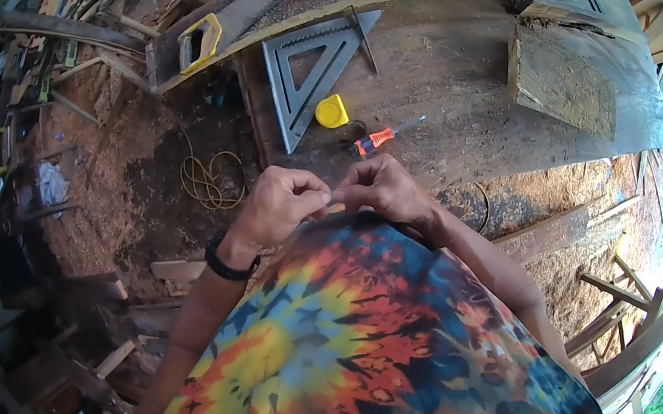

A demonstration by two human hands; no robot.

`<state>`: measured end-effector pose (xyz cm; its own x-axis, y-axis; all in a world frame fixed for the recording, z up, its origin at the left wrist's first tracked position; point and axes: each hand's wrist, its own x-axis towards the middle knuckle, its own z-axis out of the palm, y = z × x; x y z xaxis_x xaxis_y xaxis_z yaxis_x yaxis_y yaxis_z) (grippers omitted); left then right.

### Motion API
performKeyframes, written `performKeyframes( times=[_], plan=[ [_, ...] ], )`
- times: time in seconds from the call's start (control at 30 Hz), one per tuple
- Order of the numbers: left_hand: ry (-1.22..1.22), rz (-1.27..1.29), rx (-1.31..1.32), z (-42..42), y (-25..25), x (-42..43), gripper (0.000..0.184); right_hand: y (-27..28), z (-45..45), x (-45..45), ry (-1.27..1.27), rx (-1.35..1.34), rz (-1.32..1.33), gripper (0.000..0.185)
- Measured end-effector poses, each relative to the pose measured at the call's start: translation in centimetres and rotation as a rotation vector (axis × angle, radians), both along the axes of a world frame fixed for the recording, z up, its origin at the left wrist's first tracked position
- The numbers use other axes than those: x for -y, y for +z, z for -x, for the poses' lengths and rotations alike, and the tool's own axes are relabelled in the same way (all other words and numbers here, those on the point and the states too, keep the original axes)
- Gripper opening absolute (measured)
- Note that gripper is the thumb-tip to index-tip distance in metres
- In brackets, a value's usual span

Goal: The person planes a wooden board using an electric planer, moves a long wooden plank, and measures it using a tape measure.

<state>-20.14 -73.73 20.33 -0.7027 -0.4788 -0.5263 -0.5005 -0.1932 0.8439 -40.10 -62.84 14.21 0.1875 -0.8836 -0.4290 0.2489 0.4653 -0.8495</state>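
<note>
My left hand (284, 204) and my right hand (385, 188) meet in front of my chest, just short of the workbench edge. Thumb and fingers of each are pinched closed, tips nearly touching. Whatever lies between them is too small or hidden to name. Beyond my right hand, a screwdriver (375, 141) with an orange and black handle rests on the wooden bench (457, 71). A yellow tape measure (332, 111) lies left of it. Farther left is a grey metal speed square (301, 72), with a thin dark rod (364, 39) across its upper end.
A yellow-handled saw (199, 44) lies at the bench's left. A thick wood block (563, 83) sits at the far right. Coiled yellow cord (214, 180) lies on the dark floor. Sawdust (103, 197) and scrap boards cover the ground on both sides.
</note>
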Motion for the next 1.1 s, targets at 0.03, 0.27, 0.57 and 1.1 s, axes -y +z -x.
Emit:
performKeyframes(
  times=[0.03, 0.27, 0.57, 1.1],
  plan=[
    [0.006, -0.028, -0.012, -0.3, -0.1, 0.0, 0.017, 0.0, -0.3, -0.1, 0.0, -0.007, 0.009, 0.019],
    [0.026, -0.065, -0.032, -2.5, -1.1, 0.2, 0.017, 1.2, -2.8, 0.0, -0.034, -0.104, -0.057, 0.022],
    [0.064, -0.006, -0.044, -4.1, -1.0, 0.4, 0.018, 2.0, -4.8, 0.5, -0.083, -0.22, -0.038, 0.024],
    [0.065, 0.144, -0.023, -3.7, -3.2, 2.1, 0.019, 2.5, -5.5, 2.5, -0.136, -0.517, -0.012, 0.024]
  ],
)
